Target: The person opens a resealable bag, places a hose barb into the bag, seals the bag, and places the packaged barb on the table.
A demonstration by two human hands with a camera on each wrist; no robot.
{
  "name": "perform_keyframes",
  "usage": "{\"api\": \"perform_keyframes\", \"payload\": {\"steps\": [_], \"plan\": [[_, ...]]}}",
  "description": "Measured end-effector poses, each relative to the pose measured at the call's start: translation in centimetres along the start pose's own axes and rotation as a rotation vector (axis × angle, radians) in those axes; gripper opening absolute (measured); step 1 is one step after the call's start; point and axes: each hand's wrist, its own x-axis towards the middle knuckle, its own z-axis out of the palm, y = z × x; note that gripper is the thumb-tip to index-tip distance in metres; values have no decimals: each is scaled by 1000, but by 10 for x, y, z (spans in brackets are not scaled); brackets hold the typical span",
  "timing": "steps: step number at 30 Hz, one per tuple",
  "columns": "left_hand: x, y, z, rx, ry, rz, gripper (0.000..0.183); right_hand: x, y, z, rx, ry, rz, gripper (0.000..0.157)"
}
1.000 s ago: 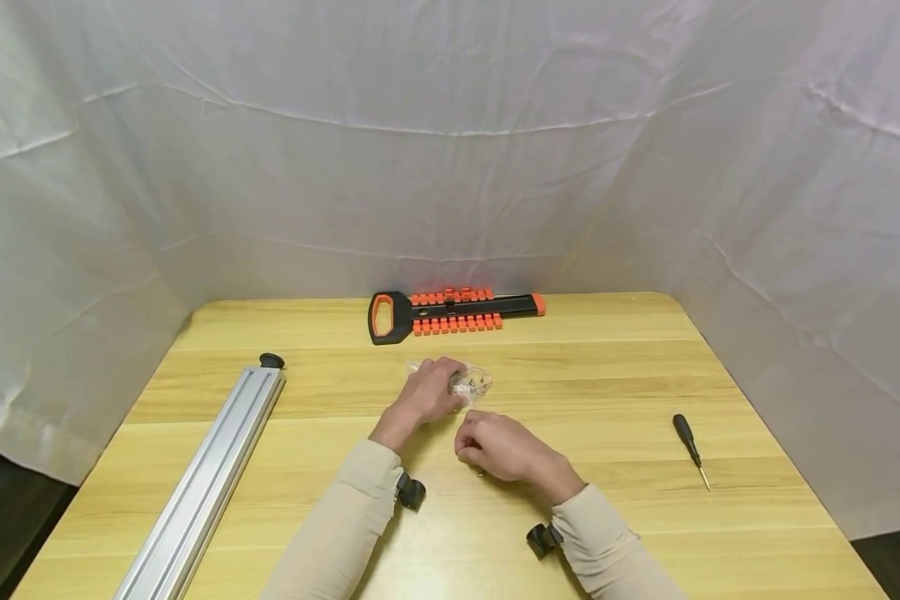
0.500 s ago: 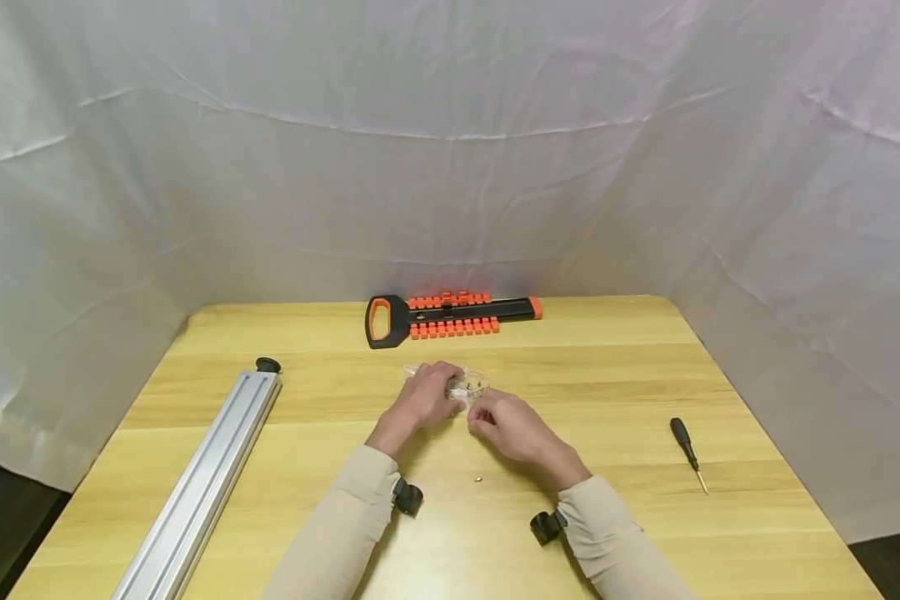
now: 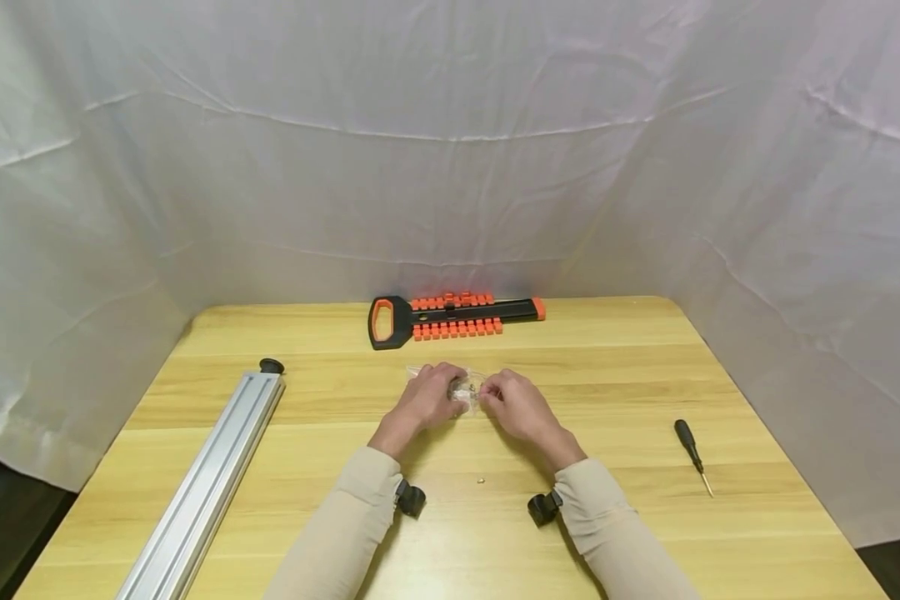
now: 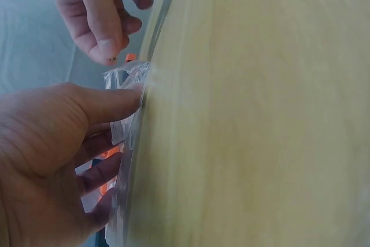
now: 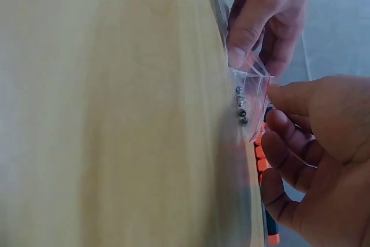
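A small clear plastic bag (image 3: 461, 392) with several small metal screws (image 5: 241, 108) inside lies near the middle of the wooden table. My left hand (image 3: 429, 393) holds it from the left, thumb pressed along its near side. From the other side my right hand (image 3: 517, 404) meets the bag, its thumb and index finger pinching the edge by a red line in the right wrist view. The other right fingers are loosely bent. Closer to me, a tiny brass-coloured metal piece (image 3: 481, 480) rests on the table between the forearms.
A black and orange tool-like device with a loop handle (image 3: 457, 315) lies along the back edge. On the left is a long silver metal rail (image 3: 206, 483) with a black knob; a black-handled screwdriver (image 3: 690, 446) lies right. Pale curtains surround the table (image 3: 607, 392).
My right hand has moved away from the tiny brass piece, forward to the bag's right edge, leaving that piece uncovered on the table. The left hand keeps its hold on the bag.
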Motion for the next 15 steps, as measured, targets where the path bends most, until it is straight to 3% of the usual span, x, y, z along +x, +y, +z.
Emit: {"api": "perform_keyframes", "payload": {"steps": [9, 15], "plan": [[0, -2, 1, -2, 9, -1, 52, 16, 4, 7, 10, 34, 7, 8], [1, -3, 1, 4, 2, 14, 52, 16, 6, 7, 41, 37, 25, 10]]}}
